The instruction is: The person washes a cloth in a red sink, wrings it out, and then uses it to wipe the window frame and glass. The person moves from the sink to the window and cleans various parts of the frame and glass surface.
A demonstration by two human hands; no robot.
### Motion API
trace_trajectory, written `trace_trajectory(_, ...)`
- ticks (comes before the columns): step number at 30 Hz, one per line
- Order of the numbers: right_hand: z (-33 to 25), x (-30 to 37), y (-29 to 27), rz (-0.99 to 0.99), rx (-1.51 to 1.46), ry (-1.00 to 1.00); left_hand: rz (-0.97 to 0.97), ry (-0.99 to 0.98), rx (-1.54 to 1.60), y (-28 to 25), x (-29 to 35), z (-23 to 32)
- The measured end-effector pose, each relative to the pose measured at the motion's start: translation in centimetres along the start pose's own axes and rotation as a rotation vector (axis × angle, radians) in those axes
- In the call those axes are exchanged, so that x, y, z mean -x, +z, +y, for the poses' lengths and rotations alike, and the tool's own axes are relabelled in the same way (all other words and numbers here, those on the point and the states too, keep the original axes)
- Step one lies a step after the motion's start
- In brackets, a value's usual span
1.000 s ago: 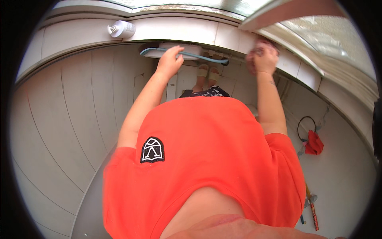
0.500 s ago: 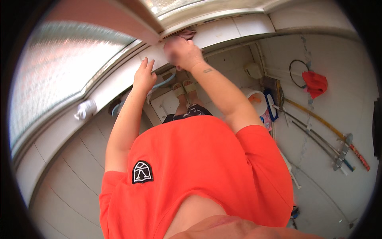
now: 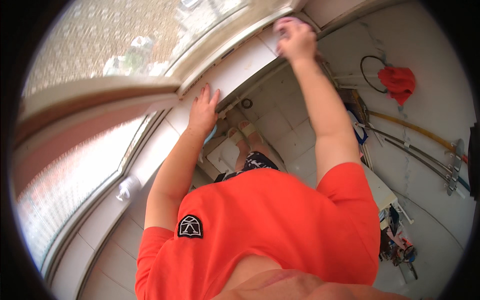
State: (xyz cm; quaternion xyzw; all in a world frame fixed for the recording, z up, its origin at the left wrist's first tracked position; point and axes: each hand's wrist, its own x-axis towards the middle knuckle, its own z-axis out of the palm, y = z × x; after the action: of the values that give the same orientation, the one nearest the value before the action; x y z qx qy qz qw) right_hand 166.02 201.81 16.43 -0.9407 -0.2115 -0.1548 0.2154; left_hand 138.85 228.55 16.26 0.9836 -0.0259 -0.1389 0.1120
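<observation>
My right hand [image 3: 300,44] is closed on a bunched pinkish-purple cloth [image 3: 286,23], pressed to the far right end of the white tiled window sill [image 3: 247,69]. Motion blurs the cloth and the fingertips a little. Farther left, my left hand [image 3: 202,113] rests on the front part of the same sill, its fingers spread and nothing in them. Just beyond that hand stands the window frame [image 3: 176,89], where the frosted panes meet.
A clear bottle [image 3: 129,188] stands on the sill at the left. On the right wall hang a red cloth [image 3: 397,85], a black ring [image 3: 369,74] and several long-handled tools [image 3: 410,125]. Below are a white cabinet [image 3: 380,187] and my sandalled feet [image 3: 240,132].
My right hand has swept the cloth rightward along the sill to its far end. My left hand has come down onto the sill. The view has turned to the right.
</observation>
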Motion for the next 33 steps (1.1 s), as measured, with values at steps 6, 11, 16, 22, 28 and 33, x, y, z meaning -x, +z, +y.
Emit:
trace_trajectory(6, -4.1, 2.1, 3.7, -0.168, -0.016, 0.2, -0.137, -0.042, -0.113, -0.4, -3.1, 1.5)
trace_trajectory(11, 1.4, -2.4, 3.9, -0.15, 0.111, 0.39, -0.217, -0.04, -0.18, -0.7, -3.2, 1.5)
trace_trajectory(16, 6.0, -4.8, 1.7, -0.24, 0.123, 0.67, -0.254, -0.071, -0.17, -0.7, -3.4, 1.8)
trace_trajectory(22, 3.2, -3.7, -0.9, 0.222, -0.065, 0.402, -0.227, -0.05, -0.178, -0.3, -2.8, 1.6)
trace_trajectory(28, 1.3, -4.3, 3.7, 0.365, -0.151, 0.445, -0.214, -0.003, -0.222, -0.4, -3.7, 1.7)
trace_trajectory(33, 1.1, -3.6, 2.9, -0.172, -0.118, 0.563, -0.216, -0.005, -0.196, -0.6, -3.1, 1.3)
